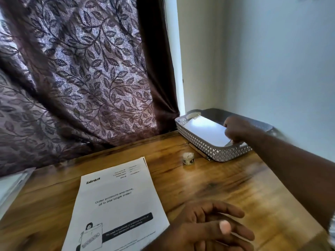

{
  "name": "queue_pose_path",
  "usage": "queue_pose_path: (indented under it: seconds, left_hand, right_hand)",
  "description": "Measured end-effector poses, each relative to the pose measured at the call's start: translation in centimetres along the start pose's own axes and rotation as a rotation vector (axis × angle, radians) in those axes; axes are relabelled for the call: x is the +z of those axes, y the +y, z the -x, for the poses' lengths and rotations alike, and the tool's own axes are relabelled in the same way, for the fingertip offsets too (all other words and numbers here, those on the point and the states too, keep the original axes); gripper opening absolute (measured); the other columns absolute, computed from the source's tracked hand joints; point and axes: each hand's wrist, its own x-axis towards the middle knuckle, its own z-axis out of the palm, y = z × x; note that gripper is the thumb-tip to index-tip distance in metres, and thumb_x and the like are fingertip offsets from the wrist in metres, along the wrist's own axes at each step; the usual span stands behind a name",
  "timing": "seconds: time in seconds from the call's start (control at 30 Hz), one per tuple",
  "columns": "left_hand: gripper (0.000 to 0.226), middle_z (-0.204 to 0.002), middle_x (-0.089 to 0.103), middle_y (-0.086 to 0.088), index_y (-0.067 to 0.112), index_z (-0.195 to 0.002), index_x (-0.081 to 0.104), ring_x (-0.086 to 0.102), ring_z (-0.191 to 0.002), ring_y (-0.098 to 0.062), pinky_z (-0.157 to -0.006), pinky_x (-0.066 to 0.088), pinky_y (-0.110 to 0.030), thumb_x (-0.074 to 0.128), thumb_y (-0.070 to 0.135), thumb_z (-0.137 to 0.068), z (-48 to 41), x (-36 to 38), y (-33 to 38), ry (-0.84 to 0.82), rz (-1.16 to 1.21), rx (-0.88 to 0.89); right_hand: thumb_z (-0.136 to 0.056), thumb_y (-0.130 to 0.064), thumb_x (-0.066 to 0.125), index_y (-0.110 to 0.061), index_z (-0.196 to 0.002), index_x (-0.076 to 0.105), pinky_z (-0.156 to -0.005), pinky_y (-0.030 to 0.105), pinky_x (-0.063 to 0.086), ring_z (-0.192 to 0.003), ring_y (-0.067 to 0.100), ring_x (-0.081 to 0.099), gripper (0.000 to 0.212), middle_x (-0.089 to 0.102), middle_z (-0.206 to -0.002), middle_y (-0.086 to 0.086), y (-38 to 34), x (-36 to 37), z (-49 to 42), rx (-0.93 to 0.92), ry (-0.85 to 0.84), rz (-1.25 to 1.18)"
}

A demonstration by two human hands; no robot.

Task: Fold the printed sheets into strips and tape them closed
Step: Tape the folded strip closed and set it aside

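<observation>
The printed sheets lie flat as a stack on the wooden desk, at 6 to 7 o'clock in the view. The top page faces up, showing a "blinkit" heading, lines of text and a small drawing near its lower edge. The corner of a second page shows at the stack's upper right corner.

A small tape roll stands on the desk at 1 o'clock from the sheets, apart from them and just beside the basket. The basket is grey with perforated walls and sits at 2 o'clock on the desk, against the wall. A white folded paper rests inside it.

The right hand reaches into the basket from 3 o'clock. Its fingers are curled at the near right edge of the white folded paper. Motion blur prevents confirming whether they pinch that paper or only touch it.

The left hand is at 5 o'clock, just right of the printed sheets. Its fingers are loosely extended and slightly spread, pointing toward 3 o'clock, and it holds nothing.

A leaf-patterned curtain hangs behind the desk from 9 to 12 o'clock.
</observation>
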Motion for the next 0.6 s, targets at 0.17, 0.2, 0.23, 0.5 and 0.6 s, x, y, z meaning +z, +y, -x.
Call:
queue_pose_path:
  seconds: [0.17, 0.2, 0.23, 0.5, 0.6]
  left_hand:
    - [0.044, -0.138, 0.045, -0.045, -0.001, -0.136, 0.054, 0.052, -0.125, -0.04, -0.11, 0.042, -0.049, 0.064, 0.016, -0.097, 0.1, -0.4, -0.4, -0.061, 0.133, 0.019]
    - [0.044, -0.138, 0.045, -0.045, -0.001, -0.136, 0.054, 0.051, -0.126, -0.041, -0.11, 0.041, -0.049, 0.065, 0.016, -0.097, -0.1, -0.4, -0.5, -0.043, 0.137, 0.024]
    - [0.043, -0.138, 0.045, -0.045, -0.001, -0.136, 0.054, 0.051, -0.126, -0.042, -0.111, 0.041, -0.05, 0.064, 0.016, -0.098, -0.2, -0.4, -0.7, -0.032, 0.149, 0.026]
    - [0.043, -0.13, 0.058, -0.029, -0.004, -0.136, 0.053, 0.056, -0.123, -0.041, -0.107, 0.046, -0.047, 0.064, 0.013, -0.098, -0.5, -0.8, -1.2, -0.03, 0.172, 0.036]
    - [0.045, -0.13, 0.057, -0.03, -0.005, -0.136, 0.052, 0.054, -0.123, -0.044, -0.103, 0.05, -0.042, 0.064, 0.016, -0.098, -0.2, -0.7, -1.2, -0.035, 0.156, 0.061]
  right_hand:
    - [-0.09, -0.001, 0.049, -0.01, -0.104, 0.061, -0.094, 0.047, 0.053, -0.115, 0.037, 0.063, 0.021, 0.065, -0.126, 0.019, -0.4, 1.3, 0.5, -0.031, 0.056, 0.321]
    - [-0.091, -0.003, 0.049, -0.009, -0.113, 0.062, -0.097, 0.048, 0.051, -0.119, 0.038, 0.061, 0.026, 0.062, -0.132, 0.019, -0.5, 1.5, 0.4, -0.013, 0.049, 0.358]
    - [-0.093, -0.005, 0.049, -0.009, -0.119, 0.062, -0.099, 0.049, 0.049, -0.122, 0.038, 0.059, 0.029, 0.061, -0.135, 0.019, -0.6, 1.6, 0.3, 0.005, 0.047, 0.379]
    - [-0.089, -0.005, 0.049, -0.008, -0.113, 0.064, -0.092, 0.042, 0.051, -0.111, 0.037, 0.062, 0.028, 0.066, -0.123, 0.019, -0.5, 1.3, 0.2, -0.068, 0.107, 0.197]
    - [-0.086, -0.006, 0.054, -0.009, -0.105, 0.07, -0.087, 0.039, 0.053, -0.099, 0.032, 0.064, 0.025, 0.072, -0.11, 0.015, -1.0, 1.3, 1.1, -0.175, 0.183, 0.033]
